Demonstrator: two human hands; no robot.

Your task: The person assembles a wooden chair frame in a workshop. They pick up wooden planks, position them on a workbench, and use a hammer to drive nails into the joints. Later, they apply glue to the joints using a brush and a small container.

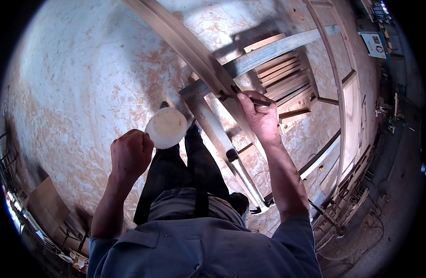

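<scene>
My left hand [131, 152] is closed in a fist beside a mallet [166, 128] with a round pale head. Its handle is hidden by the fist and the head. On the right, my right hand [260, 119] grips a dark narrow chisel [260, 102], its fingers resting near a long brown wooden beam [185, 46]. A small dark slot [234, 88] shows in the beam next to the fingertips. The chisel's working end is partly hidden by my hand, so I cannot tell whether it sits in the wood.
Under the beam crosses a bluish-grey timber [278, 48]. Stacked wooden pieces [285, 76] lie beyond my right hand. A long tool with a metal claw-like end [259, 210] rests near my right elbow. A large wooden frame [349, 116] stands at right; a brown board [47, 201] is at lower left.
</scene>
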